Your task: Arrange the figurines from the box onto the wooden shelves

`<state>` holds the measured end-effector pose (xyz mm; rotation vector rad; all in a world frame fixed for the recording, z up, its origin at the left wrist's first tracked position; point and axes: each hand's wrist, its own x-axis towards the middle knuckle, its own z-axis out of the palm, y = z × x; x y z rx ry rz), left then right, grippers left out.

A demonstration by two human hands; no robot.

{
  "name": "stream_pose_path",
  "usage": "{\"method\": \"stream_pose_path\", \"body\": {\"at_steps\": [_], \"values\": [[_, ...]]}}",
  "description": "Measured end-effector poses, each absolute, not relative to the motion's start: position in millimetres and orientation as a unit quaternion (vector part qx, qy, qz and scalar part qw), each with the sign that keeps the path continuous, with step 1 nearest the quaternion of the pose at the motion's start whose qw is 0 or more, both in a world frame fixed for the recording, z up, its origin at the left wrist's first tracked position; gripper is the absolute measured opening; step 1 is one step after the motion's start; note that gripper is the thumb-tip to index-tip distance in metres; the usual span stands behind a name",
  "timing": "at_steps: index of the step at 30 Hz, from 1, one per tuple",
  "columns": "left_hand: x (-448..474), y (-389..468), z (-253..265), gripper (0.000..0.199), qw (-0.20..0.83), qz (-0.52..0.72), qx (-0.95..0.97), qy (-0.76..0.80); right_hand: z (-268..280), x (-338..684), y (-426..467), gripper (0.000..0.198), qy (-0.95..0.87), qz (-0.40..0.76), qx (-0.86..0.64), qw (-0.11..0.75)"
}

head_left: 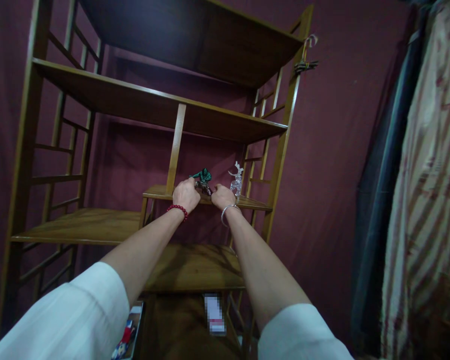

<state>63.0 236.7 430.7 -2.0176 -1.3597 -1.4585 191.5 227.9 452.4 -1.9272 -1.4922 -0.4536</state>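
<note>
- Where a wooden shelf unit (93, 224) stands against a maroon wall (330, 150), striped cloth (416, 200) hangs at right.
- Figures, two: one green-and-dark figure (204, 176), at the raised shelf (255, 204); one clear deer figure (236, 182), upright beside the right hand (223, 196).
- Hands, two: left hand (187, 194) and right hand, each grip closed on the green-and-dark figure from its side.
- Bracelets, two: red beads (178, 206), silver bangle (222, 215).

I saw wooden shelving (175, 150) against a maroon wall (330, 150), light dim; striped cloth (420, 175) hung on the right, dark bluish cloth (377, 200) beside it.
</note>
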Motion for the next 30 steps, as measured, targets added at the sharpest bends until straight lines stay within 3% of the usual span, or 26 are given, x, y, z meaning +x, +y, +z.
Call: {"method": "stream_pose_path", "body": {"at_steps": [19, 25, 30], "values": [[41, 210, 395, 0.027, 0.184, -0.532, -0.769, -0.302, 399, 193, 203, 0.044, -0.608, -0.288, -0.552, 0.493], [33, 196, 363, 0.054, 0.252, -0.498, -0.785, -0.271, 381, 185, 195, 0.044, -0.619, -0.353, -0.512, 0.479], [28, 189, 341, 0.051, 0.230, -0.465, -0.799, -0.304, 363, 176, 193, 0.056, -0.609, -0.360, -0.535, 0.461]]}}
